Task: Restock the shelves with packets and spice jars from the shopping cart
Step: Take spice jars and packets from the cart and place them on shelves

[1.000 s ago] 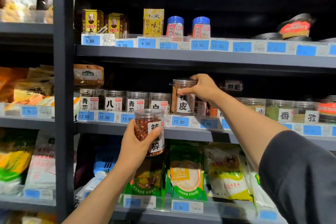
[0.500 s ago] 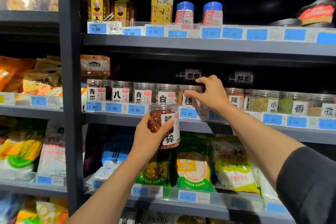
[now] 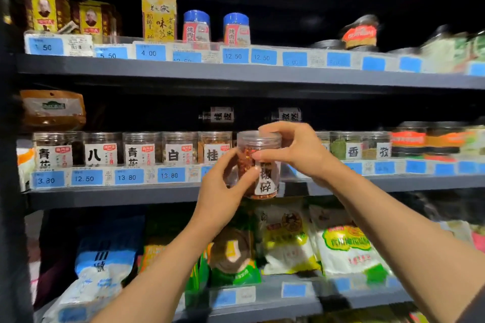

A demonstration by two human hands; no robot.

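A clear chili-flake jar (image 3: 258,165) with red flakes and a white label hangs in front of the middle shelf (image 3: 118,195). My left hand (image 3: 225,189) grips it from the lower left. My right hand (image 3: 294,151) holds its upper part, thumb on the front and fingers over the lid. Behind and to the left stands a row of similar spice jars (image 3: 141,148), the nearest being the cinnamon jar (image 3: 214,147). More jars (image 3: 351,145) continue to the right of my hands.
The upper shelf (image 3: 236,73) carries yellow boxes, two blue-capped bottles (image 3: 216,27) and tins. Bagged packets (image 3: 288,241) fill the lower shelf. A brown packet (image 3: 52,109) lies above the left jars. Two jars lie on their sides deeper on the middle shelf.
My right hand left the cinnamon jar on the shelf and came onto the chili-flake jar. My left hand raised that jar to the middle shelf's level.
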